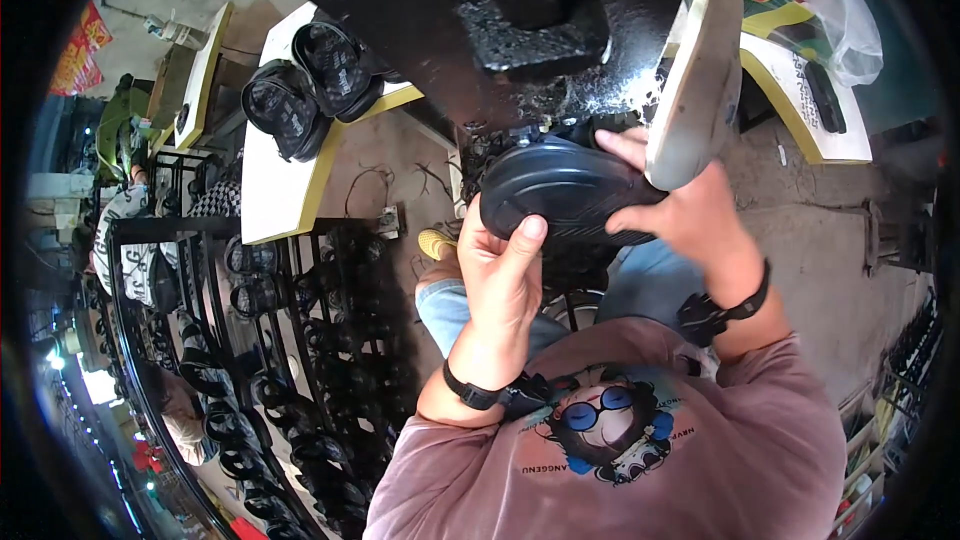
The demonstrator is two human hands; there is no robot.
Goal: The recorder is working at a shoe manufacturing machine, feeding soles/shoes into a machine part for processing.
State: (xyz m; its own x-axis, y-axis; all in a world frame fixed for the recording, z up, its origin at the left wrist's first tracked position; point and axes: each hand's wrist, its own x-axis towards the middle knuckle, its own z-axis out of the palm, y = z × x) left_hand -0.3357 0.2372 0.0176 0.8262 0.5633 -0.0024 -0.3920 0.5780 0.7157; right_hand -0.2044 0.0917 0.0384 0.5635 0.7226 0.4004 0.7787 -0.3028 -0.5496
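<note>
A black shoe (pixel 570 185), its ridged sole toward me, is held in both hands below the dark body of a machine (pixel 400 30). My left hand (pixel 505 265) grips its left end, with the thumb pressed on the sole. My right hand (pixel 690 215) is closed round the right end, the thumb along the lower edge and fingers at the upper side. A pale, worn, rounded machine part (pixel 695 90) hangs in front of some of the right fingers. The shoe's far side and what lies directly behind it are hidden.
Two black sandals (pixel 310 85) rest on a white, yellow-edged table (pixel 275 195) at left. Beside it stands a black rack (pixel 190 230) filled with footwear. Another white table (pixel 835 130) holds a dark strip and clear plastic at right. A person in a patterned top (pixel 130 250) is far left.
</note>
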